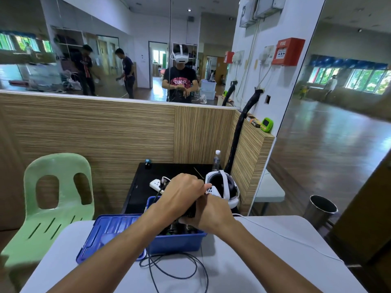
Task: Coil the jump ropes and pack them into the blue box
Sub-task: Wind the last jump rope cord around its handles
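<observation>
- Your left hand (182, 194) reaches in from the near left, knuckles up, fingers curled down over a dark bundle above the blue box (176, 243).
- Your right hand (211, 212) comes in from the near right and meets the left, fingers wrapped around the same dark bundle (it looks like jump rope handles, though the hands cover most of it).
- Both hands are touching each other, held just above the box's far right part.
- The box sits on the grey table (264, 263), near the table's far edge; dark coiled handles with green rings show inside it, below your hands (their number is hidden).
- One black rope (175, 271) trails out of the box's near side and loops loosely on the table towards you.
- One blue lid (101, 235) lies flat just left of the box, touching it.
- One white cable (296, 240) runs across the table on the right.
- Beyond the table: one green chair (53, 204) on the left and one white headset (224, 187) on the black stand.
</observation>
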Demonstrator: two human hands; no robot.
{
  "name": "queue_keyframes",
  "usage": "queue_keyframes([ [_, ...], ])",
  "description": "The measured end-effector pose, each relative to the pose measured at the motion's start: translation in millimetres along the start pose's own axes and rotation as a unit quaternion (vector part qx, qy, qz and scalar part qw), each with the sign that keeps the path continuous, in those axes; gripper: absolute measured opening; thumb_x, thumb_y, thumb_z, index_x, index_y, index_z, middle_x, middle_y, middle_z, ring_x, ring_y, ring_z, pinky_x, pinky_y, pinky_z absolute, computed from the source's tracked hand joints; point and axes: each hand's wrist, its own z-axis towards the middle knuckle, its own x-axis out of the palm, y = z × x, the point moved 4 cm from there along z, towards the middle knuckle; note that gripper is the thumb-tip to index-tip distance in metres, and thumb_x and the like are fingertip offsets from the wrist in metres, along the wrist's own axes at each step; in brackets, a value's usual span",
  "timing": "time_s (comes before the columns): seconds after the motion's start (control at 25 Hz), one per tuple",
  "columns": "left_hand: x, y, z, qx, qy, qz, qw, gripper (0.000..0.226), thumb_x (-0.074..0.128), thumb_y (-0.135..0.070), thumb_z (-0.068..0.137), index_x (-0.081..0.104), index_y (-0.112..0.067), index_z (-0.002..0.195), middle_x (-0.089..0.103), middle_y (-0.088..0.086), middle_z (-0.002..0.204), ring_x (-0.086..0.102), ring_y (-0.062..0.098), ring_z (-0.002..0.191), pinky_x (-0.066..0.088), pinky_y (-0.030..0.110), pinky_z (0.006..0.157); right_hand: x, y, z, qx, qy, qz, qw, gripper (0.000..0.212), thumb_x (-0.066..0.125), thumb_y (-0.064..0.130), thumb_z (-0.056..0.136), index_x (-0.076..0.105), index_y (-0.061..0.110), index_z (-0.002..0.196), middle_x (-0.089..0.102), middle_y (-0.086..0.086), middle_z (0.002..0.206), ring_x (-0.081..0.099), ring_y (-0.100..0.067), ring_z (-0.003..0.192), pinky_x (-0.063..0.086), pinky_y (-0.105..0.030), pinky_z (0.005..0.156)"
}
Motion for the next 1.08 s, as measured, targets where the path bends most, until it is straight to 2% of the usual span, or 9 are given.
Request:
queue_keyframes([
  [0.08,0.3,-5.2,-15.2,0.003,-0.017,0.014,1.0,0.027,0.072,-0.023,0.082,0.056,-0.014,0.062,0.055,0.001,0.054,0.055,0.021,0.047,0.043,0.029,0.043,-6.7,-11.3,6.5,0.029,-0.014,0.007,0.999,0.063,0.061,0.066,0.079,0.052,0.016,0.115,0.067,-0.004,0.098,0.066,-0.026,0.09,0.041,-0.031,0.065],
  [0.2,12.7,-14.9,-44.0,-0.042,-0.017,-0.013,0.999,0.034,0.039,-0.033,0.096,0.052,-0.018,0.068,0.054,-0.003,0.057,0.053,0.018,0.045,0.037,0.028,0.036,-17.7,-26.2,11.5,0.046,-0.054,0.0,0.997,0.059,0.062,0.047,0.086,0.04,0.018,0.132,0.066,-0.007,0.105,0.064,-0.031,0.095,0.044,-0.034,0.066],
  [0.36,22.0,-17.3,-64.9,-0.228,-0.073,-0.11,0.965,0.034,0.036,-0.037,0.101,0.053,-0.021,0.077,0.06,-0.006,0.062,0.056,0.014,0.052,0.039,0.031,0.043,-23.6,-25.3,13.0,0.037,-0.098,0.011,0.994,0.051,0.064,0.048,0.084,0.047,0.024,0.126,0.065,-0.004,0.103,0.065,-0.028,0.091,0.049,-0.035,0.068],
  [0.48,29.7,-19.5,-72.9,-0.327,-0.096,-0.337,0.878,0.036,0.037,-0.041,0.101,0.069,-0.032,0.086,0.063,-0.011,0.06,0.058,0.004,0.058,0.046,0.026,0.055,-25.2,-24.3,15.1,0.036,-0.108,0.011,0.993,0.049,0.067,0.046,0.082,0.049,0.022,0.12,0.065,-0.003,0.098,0.065,-0.027,0.087,0.045,-0.032,0.065],
  [0.68,47.3,-19.7,-69.6,-0.454,-0.015,-0.596,0.662,0.049,0.035,-0.042,0.102,0.077,-0.02,0.088,0.042,-0.004,0.054,0.032,0.007,0.046,0.026,0.02,0.046,-24.3,-28.9,14.9,0.041,-0.11,-0.015,0.993,0.053,0.069,0.048,0.081,0.048,0.022,0.122,0.065,-0.004,0.103,0.066,-0.028,0.091,0.046,-0.033,0.066],
  [0.76,51.3,-15.9,-68.3,-0.472,0.02,-0.615,0.632,0.047,0.041,-0.041,0.101,0.078,-0.017,0.085,0.038,-0.004,0.053,0.027,0.008,0.045,0.022,0.021,0.045,-24.0,-30.3,14.6,0.04,-0.119,-0.025,0.992,0.051,0.066,0.049,0.082,0.049,0.022,0.121,0.065,-0.004,0.102,0.066,-0.027,0.09,0.048,-0.034,0.067],
  [0.92,47.5,-14.8,-67.8,-0.472,0.045,-0.626,0.619,0.041,0.05,-0.039,0.098,0.076,-0.016,0.077,0.039,-0.005,0.052,0.029,0.009,0.046,0.023,0.02,0.044,-21.2,-32.9,14.7,0.038,-0.122,-0.036,0.991,0.048,0.063,0.052,0.083,0.049,0.021,0.117,0.065,-0.004,0.098,0.066,-0.027,0.087,0.047,-0.034,0.064],
  [1.0,42.0,-17.1,-67.1,-0.443,0.013,-0.601,0.665,0.034,0.053,-0.038,0.096,0.077,-0.02,0.079,0.054,-0.001,0.058,0.042,0.013,0.053,0.035,0.023,0.049,-17.6,-34.0,15.3,0.049,-0.103,-0.043,0.993,0.049,0.066,0.049,0.083,0.048,0.019,0.117,0.065,-0.004,0.097,0.066,-0.029,0.088,0.045,-0.035,0.063],
  [1.08,36.9,-21.4,-65.1,-0.401,-0.045,-0.523,0.751,0.03,0.056,-0.037,0.095,0.076,-0.024,0.077,0.069,0.005,0.068,0.059,0.023,0.064,0.049,0.038,0.061,-15.6,-33.6,17.3,0.056,-0.084,-0.049,0.994,0.048,0.066,0.046,0.084,0.047,0.018,0.118,0.065,-0.006,0.099,0.066,-0.032,0.09,0.043,-0.035,0.062],
])
